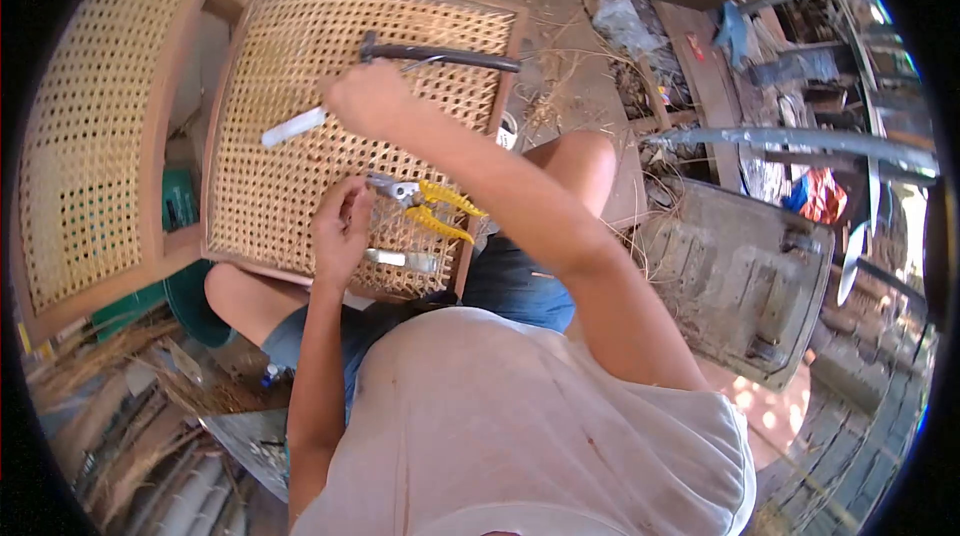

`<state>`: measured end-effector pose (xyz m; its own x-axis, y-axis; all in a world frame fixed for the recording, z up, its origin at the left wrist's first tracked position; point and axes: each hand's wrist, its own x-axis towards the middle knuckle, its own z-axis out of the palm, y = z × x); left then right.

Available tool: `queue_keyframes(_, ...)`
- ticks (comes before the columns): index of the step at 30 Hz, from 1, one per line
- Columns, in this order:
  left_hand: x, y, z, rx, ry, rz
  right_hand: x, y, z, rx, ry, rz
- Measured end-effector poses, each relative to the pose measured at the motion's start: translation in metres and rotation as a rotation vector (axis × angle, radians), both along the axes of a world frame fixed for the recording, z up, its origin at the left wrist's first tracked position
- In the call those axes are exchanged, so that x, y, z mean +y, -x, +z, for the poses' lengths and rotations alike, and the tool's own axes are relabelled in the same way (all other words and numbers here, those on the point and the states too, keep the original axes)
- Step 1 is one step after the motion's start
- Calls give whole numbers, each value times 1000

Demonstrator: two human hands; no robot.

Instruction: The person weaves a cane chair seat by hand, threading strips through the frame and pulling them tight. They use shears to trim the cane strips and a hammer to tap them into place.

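A framed panel of woven cane point(280, 51) lies across my lap, with tools on top of it. My right hand point(368, 101) is closed over the upper middle of the weave, in front of a white-handled tool point(293, 128) with a thin metal shaft. Just beyond the knuckles rests a hammer point(450, 57) with a dark handle. My left hand point(342, 224) hovers low on the panel, fingers curled toward the thumb. Beside it are yellow-handled pruning shears point(430, 208) and a tool with a clear handle point(402, 260). What the fingers of either hand hold is hidden.
Another cane panel point(85, 126) adjoins on the left in a wooden frame. A green bucket point(195, 306) stands by my left knee. To the right lie a grey plastic lid-like piece point(735, 276) and a metal pipe point(790, 139). Cane scraps point(545, 101) litter the floor.
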<state>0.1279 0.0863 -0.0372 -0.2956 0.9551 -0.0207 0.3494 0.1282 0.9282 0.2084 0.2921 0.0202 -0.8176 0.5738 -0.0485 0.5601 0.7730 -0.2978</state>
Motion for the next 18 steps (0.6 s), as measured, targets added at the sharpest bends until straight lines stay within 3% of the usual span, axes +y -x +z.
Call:
queue_keyframes(4, 22, -33, 31, 210, -122, -92, -9, -20, -34, 278, -195, -38)
queue_keyframes(6, 37, -55, 36, 129, -62, -140, -23, -51, -22, 593, -330, -115)
queue_keyframes(7, 47, -64, 36, 168, -83, -185, -28, -72, -17, 654, -131, -150)
queue_keyframes(11, 90, -97, 23, 185, -122, -273, -47, -169, -29, 827, 2, -671)
queue_keyframes(13, 106, -108, 17, 245, -89, -294, -58, -204, -35, 756, 177, -832)
queue_keyframes(16, 116, -113, 5, 286, -36, -324, -74, -215, -48, 794, 161, -754)
queue_keyframes(18, 117, -115, 4, 263, -21, -292, -79, -210, -51, 798, 293, -793)
